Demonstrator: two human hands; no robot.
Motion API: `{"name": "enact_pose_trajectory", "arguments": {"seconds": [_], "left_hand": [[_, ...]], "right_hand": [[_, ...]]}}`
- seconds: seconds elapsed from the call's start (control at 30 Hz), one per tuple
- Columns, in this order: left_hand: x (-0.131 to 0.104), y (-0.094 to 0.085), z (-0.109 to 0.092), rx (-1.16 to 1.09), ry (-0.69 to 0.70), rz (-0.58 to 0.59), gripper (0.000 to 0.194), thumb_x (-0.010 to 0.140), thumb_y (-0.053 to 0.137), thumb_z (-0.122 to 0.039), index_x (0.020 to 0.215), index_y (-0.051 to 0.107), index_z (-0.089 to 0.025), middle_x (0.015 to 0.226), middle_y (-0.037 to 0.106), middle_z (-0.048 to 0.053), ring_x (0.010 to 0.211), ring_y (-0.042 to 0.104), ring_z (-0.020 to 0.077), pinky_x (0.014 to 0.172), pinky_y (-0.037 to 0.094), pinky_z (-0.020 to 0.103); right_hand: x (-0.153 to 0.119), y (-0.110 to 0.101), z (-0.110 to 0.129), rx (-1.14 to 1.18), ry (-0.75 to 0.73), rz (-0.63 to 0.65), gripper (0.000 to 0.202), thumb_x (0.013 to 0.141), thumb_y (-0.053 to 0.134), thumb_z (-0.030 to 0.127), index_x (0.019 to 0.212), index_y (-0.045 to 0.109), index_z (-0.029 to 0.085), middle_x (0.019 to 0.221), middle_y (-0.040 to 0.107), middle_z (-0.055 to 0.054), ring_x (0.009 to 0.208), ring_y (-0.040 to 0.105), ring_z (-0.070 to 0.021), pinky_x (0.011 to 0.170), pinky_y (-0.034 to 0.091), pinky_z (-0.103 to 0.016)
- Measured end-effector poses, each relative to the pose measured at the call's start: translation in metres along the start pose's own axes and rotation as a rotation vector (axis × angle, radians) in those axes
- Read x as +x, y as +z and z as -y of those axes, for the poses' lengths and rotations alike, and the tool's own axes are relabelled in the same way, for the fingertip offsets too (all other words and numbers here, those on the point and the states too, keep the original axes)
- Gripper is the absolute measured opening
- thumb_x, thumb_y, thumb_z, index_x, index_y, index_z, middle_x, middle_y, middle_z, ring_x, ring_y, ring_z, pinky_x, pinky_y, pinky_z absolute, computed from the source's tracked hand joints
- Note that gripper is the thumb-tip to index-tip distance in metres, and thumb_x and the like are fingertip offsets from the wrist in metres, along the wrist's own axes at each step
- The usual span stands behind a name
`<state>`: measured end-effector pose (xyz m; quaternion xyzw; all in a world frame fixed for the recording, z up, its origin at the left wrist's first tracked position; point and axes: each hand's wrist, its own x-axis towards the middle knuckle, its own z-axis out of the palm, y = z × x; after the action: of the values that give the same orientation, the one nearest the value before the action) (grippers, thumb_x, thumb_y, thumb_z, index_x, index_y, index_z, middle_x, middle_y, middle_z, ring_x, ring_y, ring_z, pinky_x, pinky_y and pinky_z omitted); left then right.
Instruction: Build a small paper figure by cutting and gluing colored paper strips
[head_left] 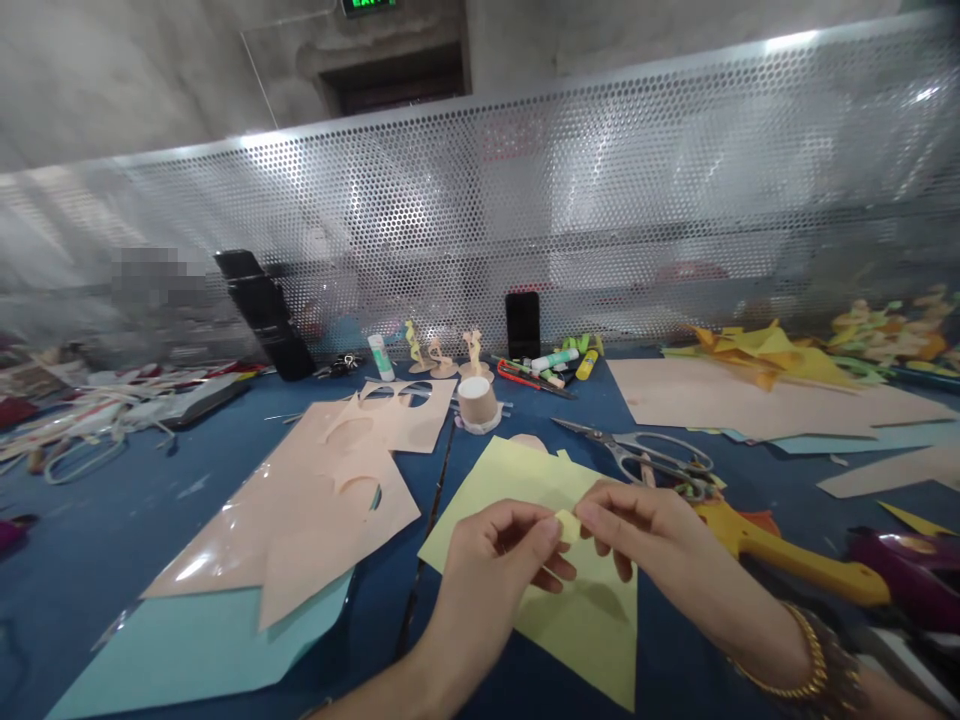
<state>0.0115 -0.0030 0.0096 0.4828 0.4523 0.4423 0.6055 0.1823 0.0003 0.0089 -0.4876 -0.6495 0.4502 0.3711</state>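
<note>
A small pale yellow paper piece (569, 526) is pinched between both hands at the lower middle of the view. My left hand (510, 560) holds its left side between thumb and forefinger. On its right side, the fingertips of my right hand (637, 525) are closed on the same piece. Beneath the hands lies a pale yellow-green sheet (491, 480), partly covered by them. Metal scissors (652, 452) rest just beyond my right hand, beside a tool with a yellow handle (810, 568). A small paper cup (477, 402) stands behind the sheet.
Pink sheets with round holes (300, 500) overlap a light blue sheet (217, 640) on the left. Glue sticks (381, 358), curled paper figures (472, 350) and a black phone (523, 322) stand near the perforated screen (420, 220). Yellow paper shapes (772, 352) lie at right.
</note>
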Motion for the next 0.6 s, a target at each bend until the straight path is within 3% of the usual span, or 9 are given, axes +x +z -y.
{"name": "enact_pose_trajectory", "arguments": {"seconds": [0.27,0.43,0.6], "left_hand": [[0.0002,-0.0015,0.0039,-0.107,-0.003,0.025,0.028,0.081,0.064,-0.040,0.076,0.066,-0.013,0.072,0.070,0.005,0.055,0.065,0.0127,0.051,0.052,0.022],[-0.0026,-0.0004,0.0011,0.059,0.016,0.000,0.017,0.073,0.072,-0.029,0.068,0.065,-0.014,0.054,0.064,0.000,0.049,0.059,0.0097,0.051,0.050,0.019],[-0.0051,-0.0004,-0.0012,0.079,0.045,0.012,0.016,0.077,0.069,-0.027,0.068,0.066,-0.014,0.055,0.063,-0.001,0.050,0.059,0.0083,0.052,0.048,0.017]], "right_hand": [[-0.0017,-0.0013,0.0023,-0.134,-0.071,-0.089,0.032,0.086,0.053,0.046,0.072,0.066,0.021,0.066,0.059,0.001,0.049,0.044,-0.0081,0.046,0.038,-0.021],[-0.0019,0.0011,0.0048,-0.113,-0.076,-0.105,0.031,0.084,0.054,0.046,0.070,0.065,0.021,0.065,0.057,0.001,0.050,0.044,-0.0088,0.046,0.037,-0.021],[-0.0042,0.0031,0.0077,-0.159,-0.175,-0.104,0.020,0.084,0.057,0.035,0.073,0.067,0.022,0.073,0.061,-0.001,0.064,0.056,-0.0127,0.052,0.044,-0.022]]}}
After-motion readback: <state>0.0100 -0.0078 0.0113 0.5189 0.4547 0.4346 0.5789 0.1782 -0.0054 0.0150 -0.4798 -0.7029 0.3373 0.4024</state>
